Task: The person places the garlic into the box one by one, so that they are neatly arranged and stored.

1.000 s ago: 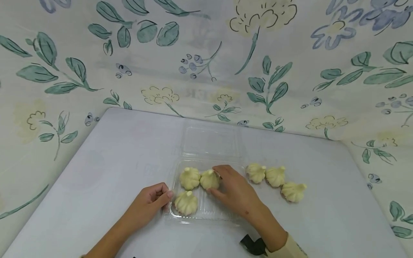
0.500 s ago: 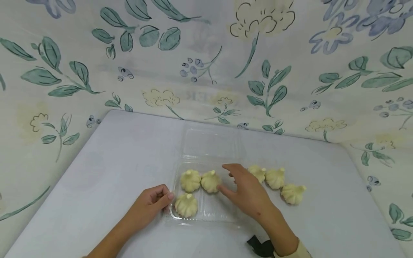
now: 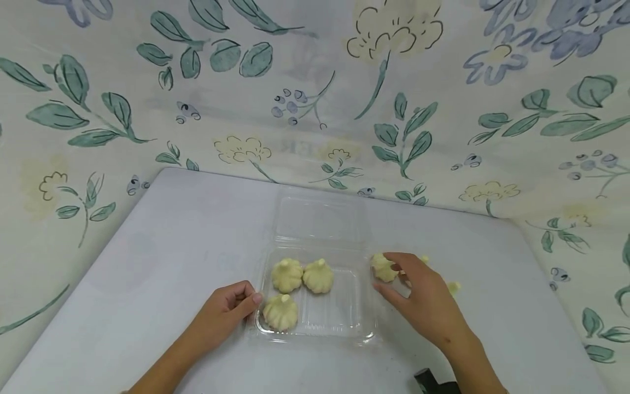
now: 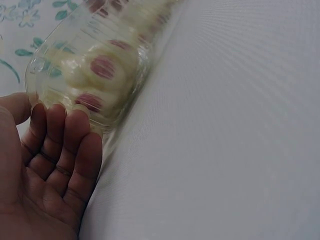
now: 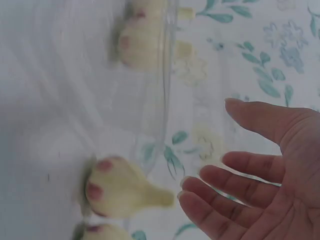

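Observation:
A clear plastic clamshell box [image 3: 344, 298] lies with its lid [image 3: 320, 218] folded back. Inside, two garlic bulbs [image 3: 287, 275] sit side by side along the back and another garlic bulb [image 3: 280, 313] is at the front left. My left hand [image 3: 228, 306] pinches the box's left rim between thumb and fingers; the left wrist view shows the purple-marked garlic [image 4: 103, 67] through the wall. My right hand [image 3: 428, 295] reaches over the garlic right of the box, thumb and fingers spread near one bulb [image 3: 382, 267]. It grips nothing in the right wrist view, apart from the garlic [image 5: 120, 187].
Other garlic bulbs right of the box are mostly covered by my right hand; one stem tip [image 3: 453, 287] shows. A black strap [image 3: 435, 383] is by the right wrist. A floral-patterned cloth [image 3: 315, 98] rises behind the white table [image 3: 197, 230].
My right hand has let go of the back right garlic bulb in the box and moved right, over the garlic outside. The left hand has stayed on the rim.

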`<action>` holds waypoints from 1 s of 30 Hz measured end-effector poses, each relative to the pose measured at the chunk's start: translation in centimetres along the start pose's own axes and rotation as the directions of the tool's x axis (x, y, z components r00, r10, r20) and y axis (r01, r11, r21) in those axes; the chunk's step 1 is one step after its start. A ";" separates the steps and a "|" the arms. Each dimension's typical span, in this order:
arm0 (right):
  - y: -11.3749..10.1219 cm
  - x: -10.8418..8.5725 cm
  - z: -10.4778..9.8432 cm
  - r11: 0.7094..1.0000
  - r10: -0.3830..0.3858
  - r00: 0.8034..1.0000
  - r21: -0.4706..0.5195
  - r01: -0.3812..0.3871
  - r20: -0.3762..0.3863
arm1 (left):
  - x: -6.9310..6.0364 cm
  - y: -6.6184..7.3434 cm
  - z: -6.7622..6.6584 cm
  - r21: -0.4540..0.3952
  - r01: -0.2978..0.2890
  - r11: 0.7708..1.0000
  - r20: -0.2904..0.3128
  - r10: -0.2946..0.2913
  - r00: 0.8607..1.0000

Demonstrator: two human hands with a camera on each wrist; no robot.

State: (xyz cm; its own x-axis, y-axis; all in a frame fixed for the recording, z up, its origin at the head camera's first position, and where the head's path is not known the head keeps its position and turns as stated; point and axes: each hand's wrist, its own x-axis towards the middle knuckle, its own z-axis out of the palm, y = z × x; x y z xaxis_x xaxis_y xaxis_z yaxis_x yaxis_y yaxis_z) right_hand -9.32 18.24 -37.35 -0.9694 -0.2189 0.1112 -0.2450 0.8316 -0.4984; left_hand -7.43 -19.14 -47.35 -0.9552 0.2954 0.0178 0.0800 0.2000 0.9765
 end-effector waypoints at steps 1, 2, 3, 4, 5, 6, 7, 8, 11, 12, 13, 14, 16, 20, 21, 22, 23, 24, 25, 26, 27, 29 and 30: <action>0.4 -0.2 -0.4 1.000 0.008 1.000 -0.002 -0.008 -0.011 | 0.0 0.0 0.0 -0.001 0.000 1.000 0.000 0.000 1.000; 0.8 -0.4 -0.8 1.000 0.011 1.000 -0.004 -0.011 -0.028 | 0.0 0.0 0.0 -0.002 0.000 1.000 0.001 0.000 1.000; 1.2 -0.6 -1.1 1.000 0.005 0.999 -0.004 -0.005 -0.047 | 0.0 0.0 0.0 -0.004 -0.001 1.000 0.002 0.001 1.000; 1.6 -0.9 -1.6 1.000 0.003 0.998 -0.005 -0.003 -0.063 | 0.0 0.0 0.1 -0.005 -0.001 1.000 0.004 0.001 1.000; 2.1 -1.1 -2.0 1.000 -0.002 0.997 -0.010 0.001 -0.082 | 0.0 0.0 0.1 -0.005 -0.004 1.000 0.005 0.004 1.000; 2.5 -1.3 -2.3 1.000 0.001 0.995 -0.021 -0.003 -0.099 | 0.0 -0.1 0.1 -0.007 -0.005 1.000 0.007 0.005 1.000; 2.8 -1.5 -2.8 0.999 0.008 0.993 -0.034 -0.012 -0.114 | 0.0 -0.1 0.1 -0.007 -0.007 1.000 0.008 0.007 1.000; 3.2 -1.7 -3.2 0.999 0.015 0.992 -0.048 -0.021 -0.126 | 0.0 -0.1 0.1 -0.007 -0.007 1.000 0.010 0.007 1.000; 4.4 -2.2 -4.5 0.992 0.088 0.990 -0.079 -0.097 -0.108 | 0.0 -0.1 0.1 -0.003 -0.009 1.000 0.012 0.009 1.000; 4.9 -2.4 -4.9 0.987 0.127 0.989 -0.091 -0.134 -0.079 | 0.0 0.0 0.1 0.000 -0.009 1.000 0.010 0.009 1.000; 5.4 -2.5 -5.4 0.981 0.163 0.986 -0.099 -0.166 -0.044 | 0.0 0.0 0.1 0.003 -0.009 1.000 0.008 0.009 1.000; 5.8 -2.5 -5.8 0.973 0.201 0.980 -0.114 -0.200 -0.005 | 0.0 0.0 0.0 0.005 -0.010 1.000 0.007 0.010 1.000; 6.8 -2.6 -6.4 0.954 0.272 0.960 -0.148 -0.259 0.073 | 0.1 0.0 0.0 0.005 -0.011 1.000 0.006 0.010 1.000; 8.5 -2.6 -7.0 0.935 0.335 0.928 -0.183 -0.305 0.166 | 0.1 0.0 -0.1 0.005 -0.008 1.000 0.009 0.008 1.000; 8.8 -2.6 -6.9 0.937 0.331 0.927 -0.178 -0.301 0.175 | 0.1 0.0 -0.1 0.006 -0.006 1.000 0.008 0.006 1.000; 9.0 -2.6 -6.7 0.940 0.324 0.928 -0.173 -0.294 0.183 | 0.0 -0.1 -0.1 0.008 -0.005 1.000 0.005 0.005 1.000; 9.2 -2.6 -6.6 0.944 0.314 0.930 -0.164 -0.285 0.190 | 0.0 -0.1 -0.2 0.008 -0.004 1.000 0.003 0.004 1.000; 9.4 -2.6 -6.3 0.947 0.306 0.931 -0.160 -0.278 0.198 | 0.0 -0.1 -0.2 0.007 -0.004 1.000 0.000 0.004 1.000; 9.5 -2.5 -6.1 0.950 0.301 0.931 -0.153 -0.273 0.207 | 0.0 -0.1 -0.2 0.006 -0.004 1.000 -0.002 0.004 1.000; 9.7 -2.5 -5.9 0.953 0.294 0.931 -0.145 -0.267 0.215 | 0.0 -0.1 -0.2 0.005 -0.004 1.000 0.000 0.004 1.000; 9.9 -2.4 -5.7 0.955 0.288 0.931 -0.140 -0.262 0.224 | 0.0 0.0 -0.2 0.003 -0.005 1.000 0.001 0.005 1.000; 10.3 -2.2 -5.4 0.952 0.302 0.919 -0.132 -0.277 0.253 | 0.1 0.0 -0.1 0.001 -0.006 1.000 0.005 0.006 1.000; 10.6 -2.1 -5.2 0.948 0.316 0.909 -0.131 -0.291 0.271 | 0.1 0.1 -0.1 0.003 -0.006 1.000 0.006 0.006 1.000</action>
State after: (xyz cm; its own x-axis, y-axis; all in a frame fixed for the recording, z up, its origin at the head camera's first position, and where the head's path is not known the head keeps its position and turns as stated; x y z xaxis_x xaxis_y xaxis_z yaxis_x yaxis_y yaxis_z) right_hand -9.95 30.16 -38.35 -0.9541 -0.0744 -0.2900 0.0475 0.9187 -0.3921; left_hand -7.57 -19.21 -47.22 -0.9530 0.3020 0.0224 0.0866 0.2007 0.9758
